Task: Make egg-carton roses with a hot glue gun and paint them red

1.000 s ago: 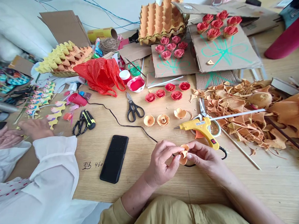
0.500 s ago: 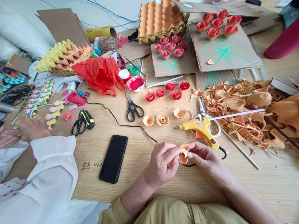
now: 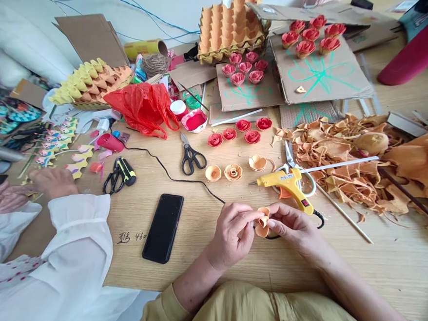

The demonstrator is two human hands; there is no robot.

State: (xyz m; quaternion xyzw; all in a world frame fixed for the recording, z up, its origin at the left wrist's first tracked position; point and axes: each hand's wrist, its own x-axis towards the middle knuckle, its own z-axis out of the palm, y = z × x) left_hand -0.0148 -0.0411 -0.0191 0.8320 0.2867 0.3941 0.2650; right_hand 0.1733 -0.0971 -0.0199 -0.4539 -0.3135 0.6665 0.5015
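Between my two hands is a small orange paper-pulp flower (image 3: 263, 229) with curled petals. My left hand (image 3: 234, 235) pinches it from the left, index finger reaching onto the rolled centre. From the right, my right hand (image 3: 294, 226) grips its edge between thumb and fingers. Just beyond my right hand lies a yellow glue gun (image 3: 289, 184), a white glue stick in its back and its nozzle pointing left. Past my hands sit an orange petal cup (image 3: 213, 173), a flower with a rolled centre (image 3: 233, 172) and another open cup (image 3: 257, 163).
Black-handled scissors (image 3: 192, 157) and a phone (image 3: 162, 227) lie to the left. Red flowers (image 3: 252, 137) stand behind, near a bowl of red paint (image 3: 194, 121). Orange scraps (image 3: 330, 147) are heaped at right. A co-worker's hand (image 3: 54, 183) works at far left.
My hands stay almost in place, with the flower turned very slightly between the fingers. The co-worker's hands at far left have shifted a little.
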